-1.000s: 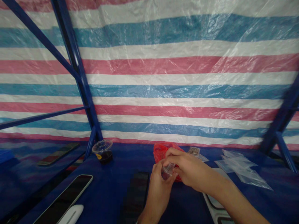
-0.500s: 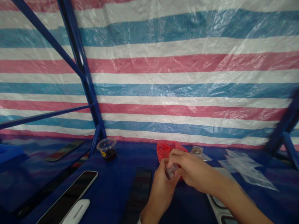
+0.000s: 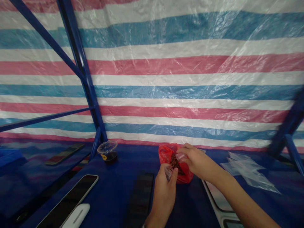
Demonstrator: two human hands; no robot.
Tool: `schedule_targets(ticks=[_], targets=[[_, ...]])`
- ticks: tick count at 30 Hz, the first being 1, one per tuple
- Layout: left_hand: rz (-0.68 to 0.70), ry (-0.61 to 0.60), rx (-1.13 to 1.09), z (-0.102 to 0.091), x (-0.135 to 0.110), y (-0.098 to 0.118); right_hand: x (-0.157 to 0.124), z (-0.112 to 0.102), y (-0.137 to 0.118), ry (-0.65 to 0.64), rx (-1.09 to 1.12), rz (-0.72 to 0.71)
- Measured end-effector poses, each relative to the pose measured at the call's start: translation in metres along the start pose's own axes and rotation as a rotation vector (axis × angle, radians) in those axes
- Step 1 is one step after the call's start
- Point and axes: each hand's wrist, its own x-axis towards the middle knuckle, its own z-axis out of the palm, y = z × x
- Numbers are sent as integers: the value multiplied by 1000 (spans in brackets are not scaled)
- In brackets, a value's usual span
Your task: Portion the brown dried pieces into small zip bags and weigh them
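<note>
A red plastic bag (image 3: pixel 163 154) stands with its mouth wide, and small dark brown pieces (image 3: pixel 175 163) show inside it. My left hand (image 3: pixel 165 190) is closed on a small clear plastic bag (image 3: pixel 168 171) at the red bag's near left edge. Thumb and fingers pinch the clear bag upright. Over the mouth of the red bag, my right hand (image 3: pixel 196 161) is closed on a small see-through plastic piece (image 3: pixel 181 156); the fingers cover most of it, so its kind cannot be told.
Flat clear bags (image 3: pixel 247 169) lie at the right. A flat light-rimmed device (image 3: pixel 219 196) sits under my right forearm. To the left are a lidded cup of dark liquid (image 3: pixel 109 152), a phone (image 3: pixel 71 198) and a white oblong device (image 3: pixel 77 215). Blue frame bars (image 3: pixel 91 95) rise behind.
My right hand has left the clear bag and moved up and right to the red bag's mouth. The brown pieces now show. My left hand has stayed nearly in place.
</note>
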Motion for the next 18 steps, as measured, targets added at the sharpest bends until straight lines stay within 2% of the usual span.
schedule_targets(ticks=[2,5,7,13,18], targets=[[-24,87,32,3,0,-4,5,12,5,-57,-88,44],[-65,206,91,6,2,-9,11,27,7,-143,-123,7],[-100,243,117,7,3,-11,13,30,7,-170,-142,9],[-179,216,99,12,5,-9,8,15,11,-212,-317,141],[-182,251,28,18,2,-1,2,8,9,-256,-383,185]])
